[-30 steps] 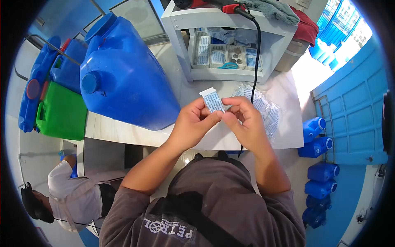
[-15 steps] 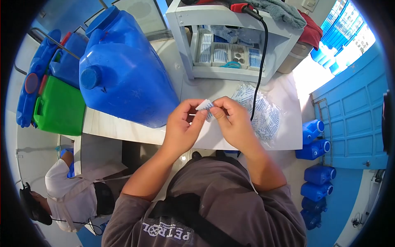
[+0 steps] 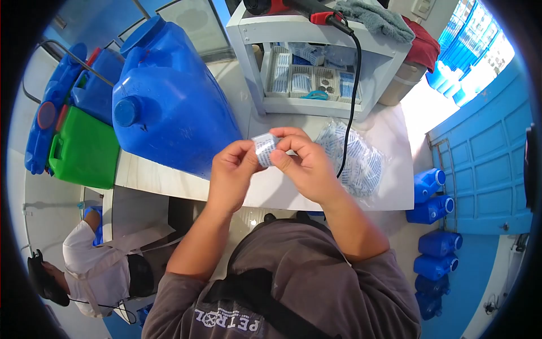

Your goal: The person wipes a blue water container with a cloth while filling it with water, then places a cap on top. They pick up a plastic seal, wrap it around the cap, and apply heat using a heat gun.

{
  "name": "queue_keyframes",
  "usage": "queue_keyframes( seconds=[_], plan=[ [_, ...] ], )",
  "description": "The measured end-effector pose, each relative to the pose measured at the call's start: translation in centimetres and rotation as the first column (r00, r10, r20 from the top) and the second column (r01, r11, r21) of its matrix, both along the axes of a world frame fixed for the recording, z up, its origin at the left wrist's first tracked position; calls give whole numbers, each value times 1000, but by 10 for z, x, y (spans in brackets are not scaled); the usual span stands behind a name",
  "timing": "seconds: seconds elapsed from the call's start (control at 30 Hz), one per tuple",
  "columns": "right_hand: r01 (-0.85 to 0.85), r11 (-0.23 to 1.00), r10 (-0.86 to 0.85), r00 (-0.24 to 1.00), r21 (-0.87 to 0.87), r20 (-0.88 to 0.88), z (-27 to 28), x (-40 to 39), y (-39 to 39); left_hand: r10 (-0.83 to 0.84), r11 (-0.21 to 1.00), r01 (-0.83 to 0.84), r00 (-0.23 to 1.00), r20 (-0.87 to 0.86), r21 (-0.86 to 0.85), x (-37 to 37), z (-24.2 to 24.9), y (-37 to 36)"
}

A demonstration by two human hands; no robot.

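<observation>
Head view: a small white packet with blue print (image 3: 264,151) sits between the two hands, the left hand (image 3: 232,166) pinching its left edge and the right hand (image 3: 299,161) its right. Just right of the right hand, a clear plastic bag of blue-and-white pieces (image 3: 362,164) lies on the white tabletop (image 3: 392,141); a large blue plastic jerrycan (image 3: 175,107) stands left of the left hand.

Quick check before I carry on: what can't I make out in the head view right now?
All in the head view:
Packet: print too small to read; the left grip and right grip partly cover it.
Clear bag: number of printed pieces inside; they overlap under shiny plastic.
Black cord: lower end, hidden behind the right forearm.
Black-and-red tool: cut off by the top edge.
</observation>
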State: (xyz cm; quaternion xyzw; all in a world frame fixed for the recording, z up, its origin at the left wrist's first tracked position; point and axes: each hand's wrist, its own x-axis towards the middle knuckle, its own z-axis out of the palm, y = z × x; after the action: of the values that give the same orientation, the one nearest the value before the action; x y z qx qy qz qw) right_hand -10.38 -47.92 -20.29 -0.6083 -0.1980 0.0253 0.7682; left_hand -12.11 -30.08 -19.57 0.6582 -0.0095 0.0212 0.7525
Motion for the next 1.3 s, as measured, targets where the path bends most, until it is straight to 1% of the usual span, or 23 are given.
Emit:
queue_keyframes(
  seconds=[0.03,0.1,0.17,0.2,0.27,0.3,0.33,0.37,0.43,0.5,0.6,0.67,0.7,0.8,0.87,0.93,0.97,1.0,1.03,1.1,1.17,1.23,1.3],
  plan=[
    [-23,996,21,1000,-81,-22,5,1,2,-48,981,5,975,-217,-195,1,1,7],
    [-64,985,59,998,-161,-34,21,5,5,-17,977,-28,977,-212,-212,-5,13,12],
    [40,935,67,956,-352,286,52,13,3,116,992,-105,980,162,-72,-15,42,18],
    [228,900,-28,882,-373,471,77,22,-1,170,980,-195,932,319,48,-20,64,23],
    [528,796,-172,666,-296,725,119,75,-13,217,914,-366,808,548,177,-32,102,42],
    [745,625,-187,433,-234,882,148,106,-25,229,878,-436,745,626,197,-36,118,56],
    [808,372,-161,540,-456,826,196,146,-37,320,771,-590,684,656,240,-46,139,81],
    [688,174,-198,725,-705,659,207,187,-44,378,666,-695,627,681,270,-43,153,99],
    [481,30,-140,870,-876,473,210,243,-49,445,577,-735,648,618,356,-38,164,122],
    [419,112,-83,907,-901,412,196,258,-46,506,501,-747,662,553,437,-31,167,133],
    [300,272,-22,952,-914,306,185,266,-49,442,515,-700,711,547,494,-20,164,114],
    [233,381,-2,968,-895,252,183,273,-58,310,349,-795,598,739,497,-16,164,94],
    [237,380,-1,967,-894,256,183,272,-59,311,349,-797,595,741,493,-15,165,94],
    [305,593,-154,951,-745,266,185,264,-72,137,267,-801,581,802,535,-9,167,92],
    [192,858,-150,981,-476,124,198,224,-77,147,167,-754,656,741,635,-12,172,93],
    [15,984,-18,1000,-179,-16,206,212,-93,169,247,-745,663,729,620,-14,174,83],
    [17,1000,-17,999,12,-46,202,193,-102,204,304,-747,658,725,592,-16,175,80],
    [-76,980,83,996,185,-26,206,173,-104,113,181,-765,640,760,618,-17,175,81],
    [-173,921,179,984,351,14,208,158,-108,113,191,-759,647,754,622,-16,174,83],
    [-539,790,502,842,291,196,201,140,-122,48,16,-742,670,741,670,-15,172,89],
    [-669,720,591,731,187,340,184,139,-148,45,-24,-729,683,729,684,-15,170,90],
    [-234,967,254,875,-101,412,179,102,-156,56,-103,-722,683,728,685,-15,169,91],
    [21,969,74,925,-247,372,178,65,-147,58,-119,-718,684,727,685,-12,166,93]
  ],
)
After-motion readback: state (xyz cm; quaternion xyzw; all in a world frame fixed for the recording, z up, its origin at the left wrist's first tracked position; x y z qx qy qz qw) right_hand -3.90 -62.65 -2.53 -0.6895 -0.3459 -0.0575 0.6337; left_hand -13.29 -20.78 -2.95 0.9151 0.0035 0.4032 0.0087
